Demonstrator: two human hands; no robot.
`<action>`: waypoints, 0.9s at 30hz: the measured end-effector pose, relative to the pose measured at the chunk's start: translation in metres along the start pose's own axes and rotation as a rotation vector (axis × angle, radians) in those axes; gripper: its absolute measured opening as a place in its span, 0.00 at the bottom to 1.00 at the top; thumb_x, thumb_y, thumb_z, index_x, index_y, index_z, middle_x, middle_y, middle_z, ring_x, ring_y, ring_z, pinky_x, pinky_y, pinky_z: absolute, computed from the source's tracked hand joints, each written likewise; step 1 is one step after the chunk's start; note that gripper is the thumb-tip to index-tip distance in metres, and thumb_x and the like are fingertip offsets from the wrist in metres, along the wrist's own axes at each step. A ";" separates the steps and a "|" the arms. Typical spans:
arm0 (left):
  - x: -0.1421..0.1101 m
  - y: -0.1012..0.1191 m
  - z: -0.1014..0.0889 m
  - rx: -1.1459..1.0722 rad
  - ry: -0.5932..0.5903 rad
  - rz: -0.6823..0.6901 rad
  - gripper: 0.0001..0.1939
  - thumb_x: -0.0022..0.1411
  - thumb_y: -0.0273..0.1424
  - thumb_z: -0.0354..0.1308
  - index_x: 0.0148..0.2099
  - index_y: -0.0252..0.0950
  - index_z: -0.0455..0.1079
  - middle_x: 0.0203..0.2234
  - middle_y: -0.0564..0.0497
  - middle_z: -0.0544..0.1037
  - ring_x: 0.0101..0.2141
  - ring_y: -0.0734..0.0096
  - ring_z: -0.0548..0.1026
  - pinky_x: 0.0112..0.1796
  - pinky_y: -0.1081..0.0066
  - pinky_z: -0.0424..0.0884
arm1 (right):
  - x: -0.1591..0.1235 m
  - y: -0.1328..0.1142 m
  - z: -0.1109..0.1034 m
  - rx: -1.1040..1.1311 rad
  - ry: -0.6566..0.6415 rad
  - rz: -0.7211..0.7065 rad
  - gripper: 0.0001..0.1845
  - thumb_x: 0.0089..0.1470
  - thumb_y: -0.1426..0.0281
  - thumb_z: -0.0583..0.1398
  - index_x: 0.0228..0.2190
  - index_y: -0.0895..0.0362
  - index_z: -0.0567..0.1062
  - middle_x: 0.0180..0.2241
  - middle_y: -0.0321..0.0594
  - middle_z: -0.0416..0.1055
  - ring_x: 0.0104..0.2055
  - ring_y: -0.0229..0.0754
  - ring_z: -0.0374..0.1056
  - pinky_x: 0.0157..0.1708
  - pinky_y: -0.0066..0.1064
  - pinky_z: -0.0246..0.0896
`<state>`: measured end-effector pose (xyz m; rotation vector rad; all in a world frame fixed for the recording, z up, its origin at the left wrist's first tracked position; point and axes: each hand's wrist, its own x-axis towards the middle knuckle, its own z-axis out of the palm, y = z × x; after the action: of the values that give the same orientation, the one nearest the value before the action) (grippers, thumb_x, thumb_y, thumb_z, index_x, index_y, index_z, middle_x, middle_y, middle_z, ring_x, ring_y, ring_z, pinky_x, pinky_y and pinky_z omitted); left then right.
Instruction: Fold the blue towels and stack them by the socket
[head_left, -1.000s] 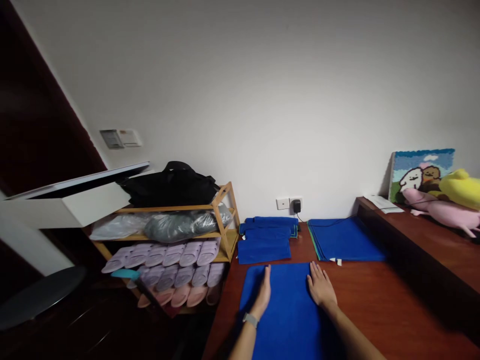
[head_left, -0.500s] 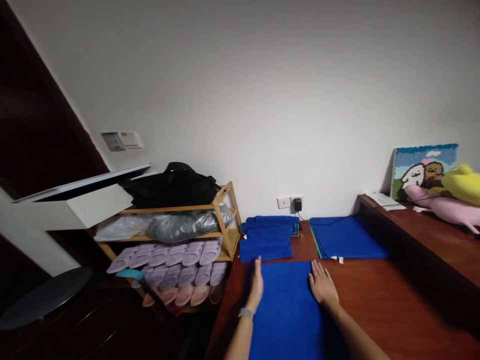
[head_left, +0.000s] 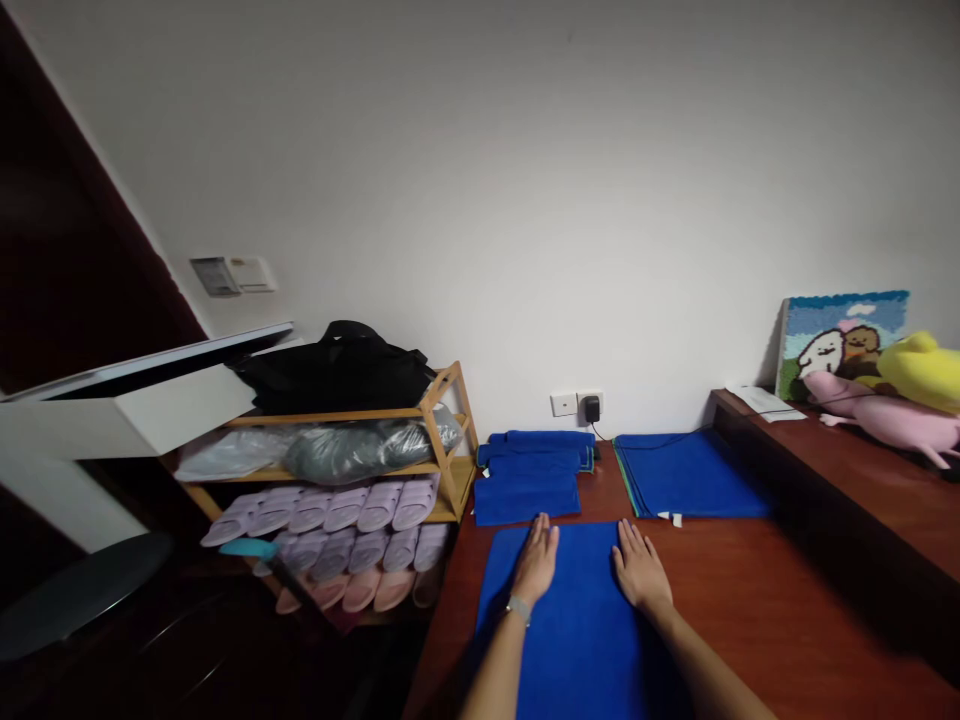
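Cloth (head_left: 581, 620) lies flat on the table (head_left: 772, 600); left hand (head_left: 535, 566), edge-on a moment ago, is now palm-down, fingers close together, seemingly pressing the cloth alongside the right hand (head_left: 643, 572), whose fingers spread slightly

Free tabletop (head_left: 780, 615) rightward, folded cloths (head_left: 527, 499) ahead
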<state>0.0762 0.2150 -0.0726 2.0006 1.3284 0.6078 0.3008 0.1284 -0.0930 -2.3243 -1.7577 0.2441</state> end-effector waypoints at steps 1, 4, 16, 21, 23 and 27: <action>-0.003 -0.012 -0.017 0.029 0.023 -0.018 0.41 0.74 0.50 0.33 0.76 0.26 0.48 0.76 0.41 0.47 0.75 0.63 0.43 0.73 0.60 0.40 | 0.000 0.000 0.000 -0.001 0.001 0.001 0.37 0.69 0.61 0.39 0.73 0.64 0.50 0.75 0.44 0.45 0.77 0.45 0.40 0.74 0.43 0.35; -0.009 -0.044 -0.061 0.100 0.084 -0.085 0.40 0.74 0.49 0.34 0.76 0.27 0.50 0.75 0.39 0.50 0.74 0.60 0.46 0.73 0.56 0.43 | -0.001 0.000 0.000 0.003 0.003 0.001 0.37 0.68 0.61 0.39 0.72 0.64 0.51 0.75 0.44 0.46 0.77 0.45 0.41 0.74 0.43 0.35; -0.031 0.039 0.015 0.226 -0.048 0.351 0.39 0.75 0.53 0.32 0.78 0.38 0.45 0.77 0.50 0.47 0.75 0.61 0.43 0.73 0.56 0.44 | 0.000 0.003 0.004 -0.003 0.014 -0.014 0.37 0.68 0.62 0.40 0.72 0.66 0.52 0.74 0.47 0.47 0.77 0.47 0.42 0.74 0.45 0.37; -0.027 0.055 0.055 0.267 -0.121 0.234 0.46 0.73 0.58 0.31 0.77 0.28 0.48 0.75 0.40 0.50 0.74 0.56 0.47 0.73 0.54 0.44 | 0.000 0.004 0.005 -0.028 0.005 -0.033 0.37 0.68 0.62 0.40 0.72 0.65 0.52 0.75 0.45 0.47 0.77 0.46 0.42 0.74 0.44 0.37; -0.023 0.038 0.042 0.274 -0.087 0.158 0.48 0.71 0.60 0.31 0.77 0.27 0.49 0.75 0.39 0.51 0.74 0.54 0.46 0.73 0.54 0.44 | 0.000 0.004 0.005 -0.041 0.003 -0.023 0.38 0.68 0.61 0.39 0.72 0.65 0.52 0.75 0.45 0.46 0.77 0.46 0.42 0.74 0.44 0.37; -0.021 -0.014 -0.014 0.307 0.046 0.029 0.48 0.70 0.61 0.34 0.77 0.31 0.52 0.74 0.41 0.53 0.74 0.55 0.47 0.72 0.55 0.44 | 0.000 0.003 0.006 -0.048 0.001 -0.010 0.38 0.68 0.60 0.38 0.73 0.65 0.50 0.75 0.43 0.46 0.77 0.45 0.41 0.74 0.43 0.36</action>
<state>0.0499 0.2031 -0.0739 2.2645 1.4970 0.4883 0.3024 0.1285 -0.0998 -2.3473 -1.7932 0.2010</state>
